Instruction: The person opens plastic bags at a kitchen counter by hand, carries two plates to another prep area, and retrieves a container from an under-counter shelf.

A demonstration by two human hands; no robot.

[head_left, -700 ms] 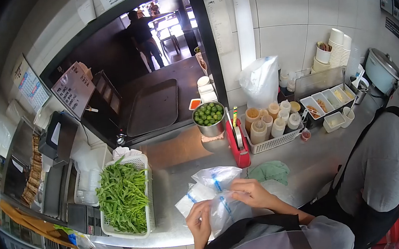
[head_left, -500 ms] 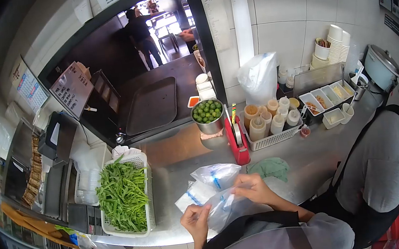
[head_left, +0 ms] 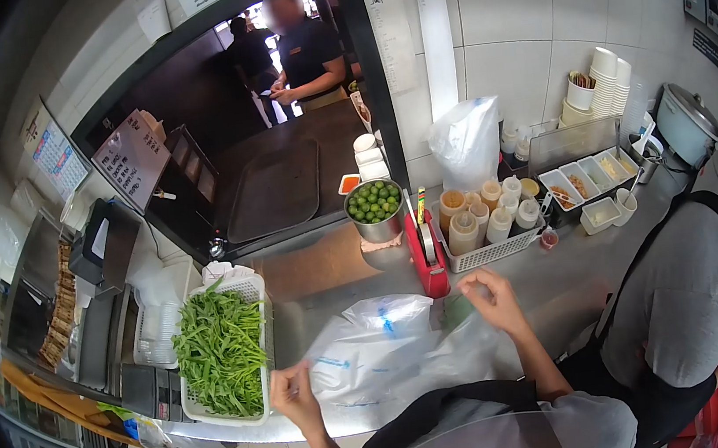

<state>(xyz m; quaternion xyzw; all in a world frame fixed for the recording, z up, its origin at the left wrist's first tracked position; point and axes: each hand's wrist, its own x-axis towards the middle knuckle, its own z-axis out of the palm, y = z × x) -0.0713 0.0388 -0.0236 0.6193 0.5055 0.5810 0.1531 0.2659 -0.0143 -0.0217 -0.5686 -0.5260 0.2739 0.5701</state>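
A thin clear plastic bag, smeared by motion, stretches low over the steel counter between my two hands. My left hand is closed in a pinch at its left side, beside the basket of greens. On the right, my right hand is pinched with the fingertips near the bag's upper corner, close to the red tape dispenser. Behind and beneath the clear bag lie white plastic bags with blue print. The exact edges in my fingers are blurred.
A white basket of leafy greens stands left. Behind are a pot of green limes and a basket of squeeze bottles. A co-worker in grey stands close at right. Beyond the pass-through, with its dark tray, are two people.
My hands have moved well apart, left hand to the left, right hand right and up, spreading the bag. A person in dark clothes has come to the pass-through.
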